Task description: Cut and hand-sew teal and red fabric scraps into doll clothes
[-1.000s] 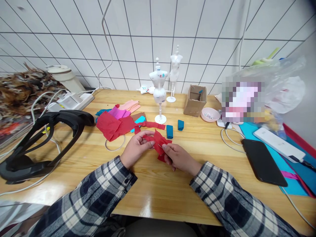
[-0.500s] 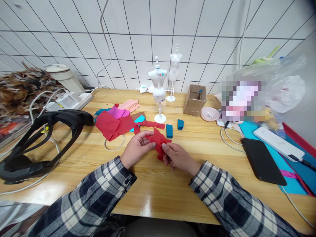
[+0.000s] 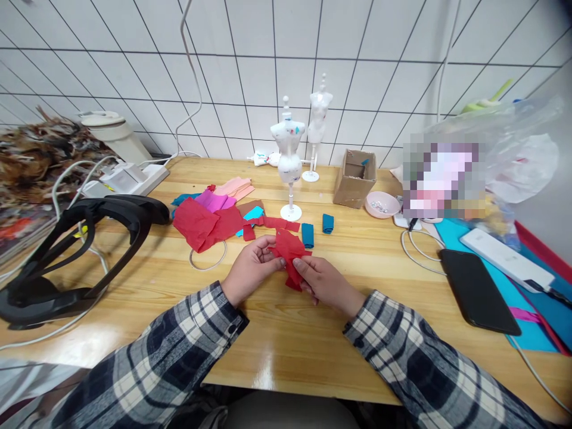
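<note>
Left hand (image 3: 252, 266) and right hand (image 3: 325, 281) both grip the red crepe paper (image 3: 290, 256), pinched between thumbs and fingers above the bench (image 3: 277, 333), in front of the nearer mannequin (image 3: 289, 161). Pinch lightly near the fold and ease it evenly; thin paper would likely tear under a sharp pull. No legible brand, label or writing observed.

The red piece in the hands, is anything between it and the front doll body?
Yes, a red strip lies on the table between the red piece and the front doll body. Nothing visible separates the left hand or right hand from the piece.
</note>
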